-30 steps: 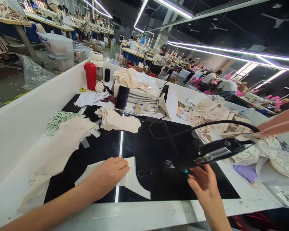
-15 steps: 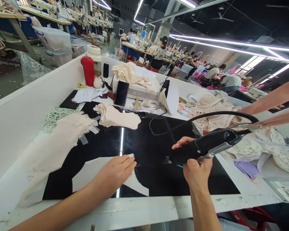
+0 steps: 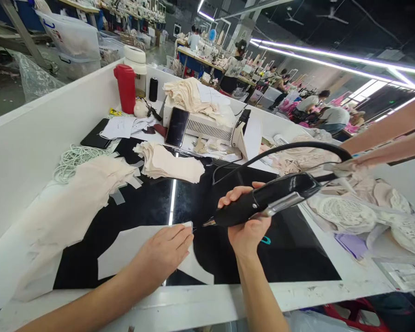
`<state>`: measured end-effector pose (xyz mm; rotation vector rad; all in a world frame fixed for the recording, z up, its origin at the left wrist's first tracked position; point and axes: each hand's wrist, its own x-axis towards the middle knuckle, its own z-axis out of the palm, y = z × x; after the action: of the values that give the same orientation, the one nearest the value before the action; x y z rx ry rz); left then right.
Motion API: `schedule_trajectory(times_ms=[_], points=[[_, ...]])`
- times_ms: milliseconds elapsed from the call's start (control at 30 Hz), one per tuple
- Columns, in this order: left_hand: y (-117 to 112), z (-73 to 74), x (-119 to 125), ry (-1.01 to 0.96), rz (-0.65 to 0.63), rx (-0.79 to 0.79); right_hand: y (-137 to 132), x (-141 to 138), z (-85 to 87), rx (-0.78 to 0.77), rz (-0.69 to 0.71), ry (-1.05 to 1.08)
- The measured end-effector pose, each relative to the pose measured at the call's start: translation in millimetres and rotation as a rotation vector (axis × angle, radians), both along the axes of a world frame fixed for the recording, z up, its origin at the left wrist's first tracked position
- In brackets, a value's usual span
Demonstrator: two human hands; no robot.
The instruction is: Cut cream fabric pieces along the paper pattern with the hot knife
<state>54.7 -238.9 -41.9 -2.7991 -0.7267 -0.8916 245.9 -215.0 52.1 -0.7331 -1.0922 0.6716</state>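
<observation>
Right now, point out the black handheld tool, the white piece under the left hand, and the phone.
Black handheld tool [image 3: 269, 196], head view: middle of its body.
White piece [image 3: 124, 251], head view: its uncovered left part.
Phone [image 3: 177, 127], head view: its screen.

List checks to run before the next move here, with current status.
1. Right hand wrapped around the black, tapered handheld tool: ok.
2. Left hand resting on the white, curved-edge flat piece: ok.
3. Pointed metal tip of the tool well away from the left fingertips: not ok, it points their way from close by.
4. Thick black cable clear of the white piece: ok.
5. Stack of cream fabric pieces apart from the tip: ok.
6. Tool powered on: cannot tell.
</observation>
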Motion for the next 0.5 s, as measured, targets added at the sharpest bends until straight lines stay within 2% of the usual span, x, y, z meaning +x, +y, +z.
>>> schedule_trajectory(times_ms=[500], points=[[-5,-1.9,3,-0.019,0.028,0.001,16,-20,-14.1,-0.013,-0.01,0.052]])
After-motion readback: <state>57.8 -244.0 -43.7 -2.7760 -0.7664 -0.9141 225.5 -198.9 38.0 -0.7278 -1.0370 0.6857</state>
